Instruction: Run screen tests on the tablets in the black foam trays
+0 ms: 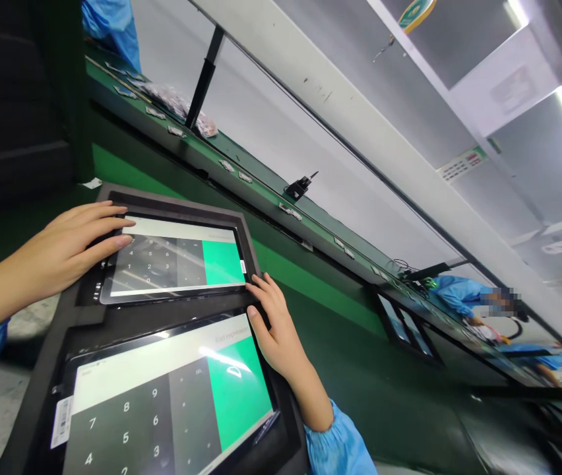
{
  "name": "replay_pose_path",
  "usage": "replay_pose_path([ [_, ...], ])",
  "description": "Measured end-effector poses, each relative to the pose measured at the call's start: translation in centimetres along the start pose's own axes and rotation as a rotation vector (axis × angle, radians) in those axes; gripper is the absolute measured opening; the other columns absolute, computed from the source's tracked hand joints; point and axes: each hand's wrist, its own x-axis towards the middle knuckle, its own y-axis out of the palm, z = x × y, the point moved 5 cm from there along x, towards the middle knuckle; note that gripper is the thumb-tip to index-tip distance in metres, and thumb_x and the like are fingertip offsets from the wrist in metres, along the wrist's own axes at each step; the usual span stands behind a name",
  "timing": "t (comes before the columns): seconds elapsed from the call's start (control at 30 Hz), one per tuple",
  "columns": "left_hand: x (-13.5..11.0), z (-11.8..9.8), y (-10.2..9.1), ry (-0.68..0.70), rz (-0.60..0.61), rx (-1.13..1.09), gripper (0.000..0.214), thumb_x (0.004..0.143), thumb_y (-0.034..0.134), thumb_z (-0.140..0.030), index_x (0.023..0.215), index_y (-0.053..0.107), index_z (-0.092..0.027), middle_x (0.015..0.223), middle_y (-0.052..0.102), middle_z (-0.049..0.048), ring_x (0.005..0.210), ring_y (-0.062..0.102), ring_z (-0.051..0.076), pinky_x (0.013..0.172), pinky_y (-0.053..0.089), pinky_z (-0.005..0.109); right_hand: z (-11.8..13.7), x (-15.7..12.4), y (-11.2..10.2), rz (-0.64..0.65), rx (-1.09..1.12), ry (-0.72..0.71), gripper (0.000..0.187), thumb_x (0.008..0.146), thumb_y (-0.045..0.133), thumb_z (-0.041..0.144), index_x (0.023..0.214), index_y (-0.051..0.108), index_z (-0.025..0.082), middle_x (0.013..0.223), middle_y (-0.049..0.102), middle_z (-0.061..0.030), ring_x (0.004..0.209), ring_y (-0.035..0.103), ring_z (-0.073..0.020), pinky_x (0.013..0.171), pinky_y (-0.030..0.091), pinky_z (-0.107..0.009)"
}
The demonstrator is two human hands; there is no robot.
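Two tablets lie side by side in a black foam tray, each lit with a calculator screen. My left hand rests with fingers stretched out over the left edge of the farther tablet. My right hand has its fingers apart at the tray's right side; its fingertips touch or nearly touch the farther tablet's lower right corner. Closer to me lies the nearer tablet, its right edge just beside my right thumb. A white barcode label shows at the nearer tablet's left edge.
The tray stands on a green work surface. Behind runs a raised green ledge with small parts and a black plug-like device. Farther right, another tray with tablets stands near co-workers in blue sleeves.
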Motion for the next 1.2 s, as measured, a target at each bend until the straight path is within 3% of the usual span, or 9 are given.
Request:
replay_pose_path([
  [0.53,-0.14,0.16,0.13,0.023,0.036,0.01,0.073,0.093,0.024,-0.076,0.126,0.063,-0.026,0.14,0.057,0.0063,0.142,0.04,0.029,0.123,0.029,0.052,-0.22,-0.13,0.09,-0.036,0.004,0.011,0.04,0.103,0.046,0.035,0.142,0.054,0.026,0.152,0.051,-0.0094,0.15,0.035,-0.0267,0.122,0.035,-0.053],
  [0.83,-0.46,-0.26,0.12,0.089,0.068,0.127,0.059,0.1,0.02,-0.064,0.131,0.062,-0.036,0.152,0.046,0.0027,0.146,0.035,0.03,0.122,0.027,0.055,-0.59,-0.1,0.11,-0.044,0.016,0.026,0.041,0.103,0.047,0.035,0.142,0.052,0.026,0.152,0.05,-0.0102,0.148,0.038,-0.0274,0.121,0.036,-0.055],
  [1.07,0.05,-0.16,0.27,-0.034,0.167,0.243,0.066,0.096,0.012,-0.069,0.131,0.06,-0.04,0.16,0.035,0.0,0.152,0.022,0.035,0.118,0.022,0.07,-0.51,-0.09,0.01,-0.063,0.021,0.014,0.04,0.103,0.047,0.034,0.142,0.053,0.027,0.151,0.052,-0.01,0.147,0.039,-0.0285,0.12,0.036,-0.058],
  [1.2,-0.06,-0.31,0.12,-0.014,0.115,0.187,0.062,0.097,0.017,-0.069,0.141,0.051,-0.04,0.159,0.037,0.0007,0.152,0.023,0.033,0.119,0.024,0.066,-0.62,-0.14,-0.01,-0.069,0.024,0.021,0.04,0.103,0.047,0.035,0.141,0.054,0.028,0.15,0.053,-0.0095,0.147,0.04,-0.029,0.12,0.037,-0.057],
])
